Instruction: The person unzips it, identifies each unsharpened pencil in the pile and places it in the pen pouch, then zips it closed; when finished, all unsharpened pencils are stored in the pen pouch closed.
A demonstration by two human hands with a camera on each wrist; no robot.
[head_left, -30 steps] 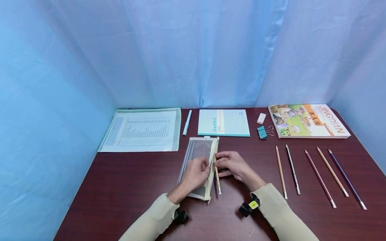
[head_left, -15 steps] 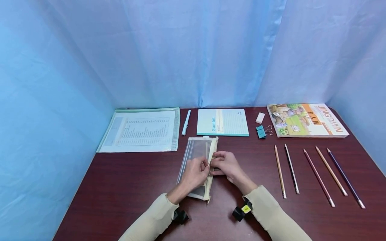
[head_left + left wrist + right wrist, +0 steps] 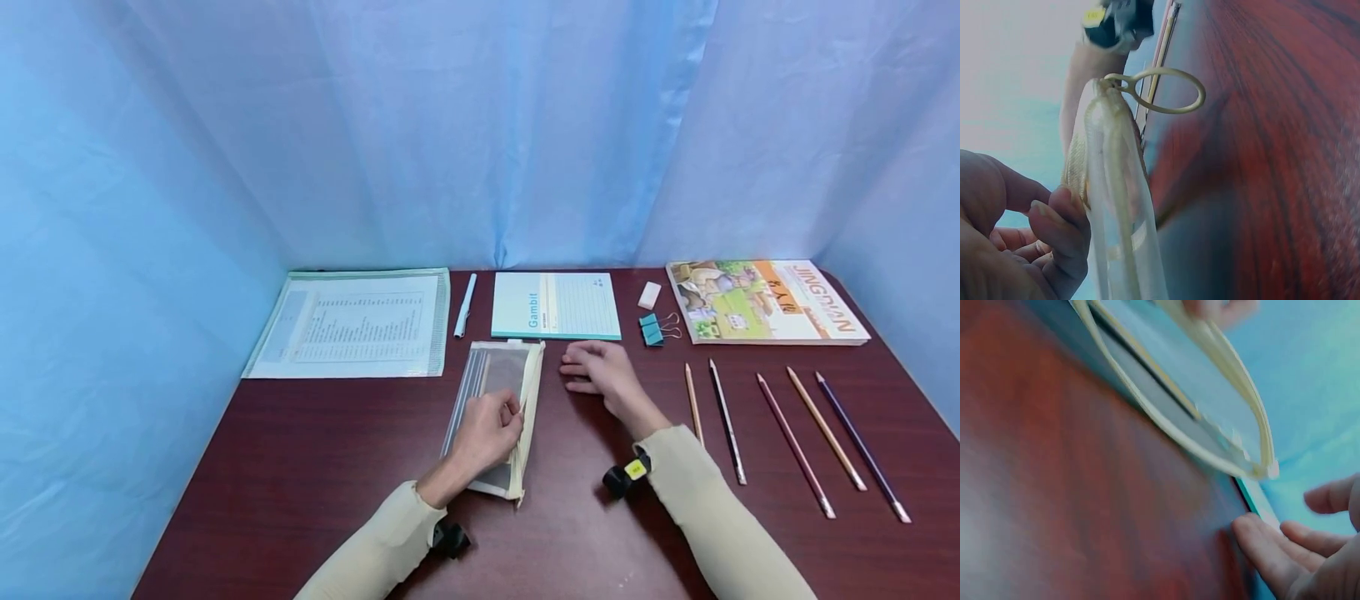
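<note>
A: The dark red table (image 3: 300,467) has blue curtains (image 3: 480,125) around it. What's near its front edge?

B: The left hand (image 3: 487,429) pinches the mesh pouch (image 3: 498,375) open, mid-table.

A: What's inside?

B: Too blurry to tell. The right hand (image 3: 600,373) rests beside it, fingers relaxed. The pencils (image 3: 795,429) lie toward the right edge.

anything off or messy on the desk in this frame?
Nothing stands out. The mesh pencil pouch lies with its mouth gaping open, but the left hand is holding that edge. Five pencils lie in a tidy row, and the notebook, eraser and binder clip sit neatly along the back.
</note>
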